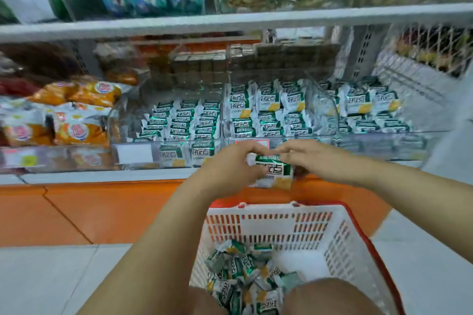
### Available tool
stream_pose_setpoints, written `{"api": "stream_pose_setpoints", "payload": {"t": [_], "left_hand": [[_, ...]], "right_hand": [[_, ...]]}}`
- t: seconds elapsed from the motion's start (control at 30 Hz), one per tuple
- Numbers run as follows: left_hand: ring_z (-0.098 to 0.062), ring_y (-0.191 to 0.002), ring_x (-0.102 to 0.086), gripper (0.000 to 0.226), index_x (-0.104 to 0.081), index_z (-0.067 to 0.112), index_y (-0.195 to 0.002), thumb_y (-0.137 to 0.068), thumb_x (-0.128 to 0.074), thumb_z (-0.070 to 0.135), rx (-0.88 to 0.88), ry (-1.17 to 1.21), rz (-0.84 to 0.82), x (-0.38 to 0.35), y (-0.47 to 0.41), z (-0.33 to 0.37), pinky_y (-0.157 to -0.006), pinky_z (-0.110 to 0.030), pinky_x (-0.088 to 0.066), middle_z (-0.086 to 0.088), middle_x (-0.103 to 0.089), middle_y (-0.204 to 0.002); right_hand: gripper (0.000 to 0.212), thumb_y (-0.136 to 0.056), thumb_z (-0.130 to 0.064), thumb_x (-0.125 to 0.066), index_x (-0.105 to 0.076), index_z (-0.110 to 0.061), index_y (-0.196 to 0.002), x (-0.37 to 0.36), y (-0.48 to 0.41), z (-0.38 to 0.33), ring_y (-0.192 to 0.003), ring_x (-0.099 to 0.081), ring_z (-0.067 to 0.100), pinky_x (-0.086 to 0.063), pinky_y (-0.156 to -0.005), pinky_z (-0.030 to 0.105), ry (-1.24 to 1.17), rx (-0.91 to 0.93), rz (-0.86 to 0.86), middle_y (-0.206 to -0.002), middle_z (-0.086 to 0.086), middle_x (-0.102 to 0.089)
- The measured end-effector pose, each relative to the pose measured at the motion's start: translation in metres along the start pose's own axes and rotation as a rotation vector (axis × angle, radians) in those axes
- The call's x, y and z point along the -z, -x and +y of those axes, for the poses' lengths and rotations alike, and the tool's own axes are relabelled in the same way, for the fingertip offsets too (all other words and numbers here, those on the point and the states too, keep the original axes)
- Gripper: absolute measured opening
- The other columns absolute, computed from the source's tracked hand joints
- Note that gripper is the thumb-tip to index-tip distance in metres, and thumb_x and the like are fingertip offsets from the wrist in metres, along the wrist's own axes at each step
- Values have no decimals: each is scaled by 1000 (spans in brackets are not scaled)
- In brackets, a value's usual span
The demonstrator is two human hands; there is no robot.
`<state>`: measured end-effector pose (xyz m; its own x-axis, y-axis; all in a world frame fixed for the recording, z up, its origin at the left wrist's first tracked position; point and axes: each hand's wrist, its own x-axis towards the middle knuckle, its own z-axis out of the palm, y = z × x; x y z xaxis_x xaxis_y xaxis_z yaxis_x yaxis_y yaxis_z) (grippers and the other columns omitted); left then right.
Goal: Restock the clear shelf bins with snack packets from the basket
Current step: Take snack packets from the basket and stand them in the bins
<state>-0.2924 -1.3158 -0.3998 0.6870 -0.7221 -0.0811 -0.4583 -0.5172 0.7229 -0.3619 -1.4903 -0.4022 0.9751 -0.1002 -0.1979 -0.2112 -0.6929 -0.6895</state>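
Both my hands hold a small stack of green-and-white snack packets (274,171) just in front of the clear shelf bins (225,120). My left hand (230,165) grips the stack's left side and my right hand (308,158) pinches its top right. The white basket (268,220) with a red rim sits below, between my knees, with several more of the same packets (243,271) in its bottom. The bins hold rows of identical packets (268,110) standing upright.
Orange-and-white snack bags (76,115) fill the bin at the left. A white shelf edge (230,23) runs above, with boxed goods behind it. An orange base panel (102,210) lies under the shelf, and a wire rack (430,51) stands at the right.
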Motion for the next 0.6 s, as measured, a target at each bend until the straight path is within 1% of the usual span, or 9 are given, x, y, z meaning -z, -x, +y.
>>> {"api": "stream_pose_setpoints", "payload": {"t": [0.07,0.13,0.2,0.27,0.33,0.4,0.47,0.5,0.6], "left_hand": [[-16,-77,-64,22,-55,35,-115,-94,-59,29,1,33,79,-9,-2,11,-58,-28,-47,5,-58,-107],[-23,-77,-64,28,-54,29,-122,-94,-58,28,-6,88,140,-20,-7,19,-54,-24,-44,2,-60,-102],[-20,-75,-61,31,-53,29,-124,-94,-59,26,-24,159,202,-29,-13,25,-48,-18,-38,-1,-62,-99],[-17,-83,-60,35,-51,31,-128,-94,-58,25,-38,227,273,-32,-19,25,-56,-22,-45,-2,-64,-108],[-12,-89,-59,36,-51,30,-129,-95,-57,22,-63,236,372,-29,-27,17,-75,-32,-54,0,-62,-116],[-9,-103,-53,34,-55,29,-128,-95,-57,20,-64,99,516,-21,-38,-1,-94,-34,-47,5,-56,-129],[-16,-122,-44,33,-58,30,-125,-94,-57,21,-21,-58,651,-10,-48,-19,-104,-39,-36,5,-49,-135],[-17,-128,-38,33,-58,30,-125,-94,-57,21,17,-120,686,-6,-53,-27,-107,-42,-32,5,-47,-137],[-18,-137,-27,36,-55,33,-129,-94,-55,22,115,-222,670,1,-65,-42,-113,-48,-21,5,-36,-146]], "right_hand": [[31,-91,-41,-57,-52,-32,-120,13,14,-7,-97,-61,16,-50,-83,36,123,125,133,-115,-5,-60],[36,-85,-38,-66,-53,-33,-118,21,23,-12,-100,-58,9,-48,-82,30,280,189,174,-116,-13,-56],[34,-83,-33,-71,-55,-29,-113,26,22,-10,-102,-50,1,-38,-81,20,412,221,248,-108,-15,-54],[31,-81,-31,-72,-58,-26,-108,30,14,-7,-102,-48,3,-34,-79,19,438,233,344,-104,-14,-56],[30,-81,-29,-73,-59,-24,-108,35,1,-5,-97,-46,2,-32,-78,19,431,223,418,-104,-14,-55],[29,-82,-29,-72,-58,-24,-107,37,-19,-4,-99,-45,4,-33,-80,22,405,206,484,-107,-13,-56],[26,-84,-28,-70,-56,-25,-107,41,-44,-3,-107,-50,12,-39,-85,27,396,191,544,-117,-6,-58],[26,-86,-26,-69,-56,-23,-108,44,-59,-2,-106,-52,15,-40,-84,25,390,171,570,-121,-4,-58],[26,-88,-17,-67,-56,-15,-112,49,-105,0,-75,-53,11,-35,-59,10,309,110,609,-122,0,-54]]}}
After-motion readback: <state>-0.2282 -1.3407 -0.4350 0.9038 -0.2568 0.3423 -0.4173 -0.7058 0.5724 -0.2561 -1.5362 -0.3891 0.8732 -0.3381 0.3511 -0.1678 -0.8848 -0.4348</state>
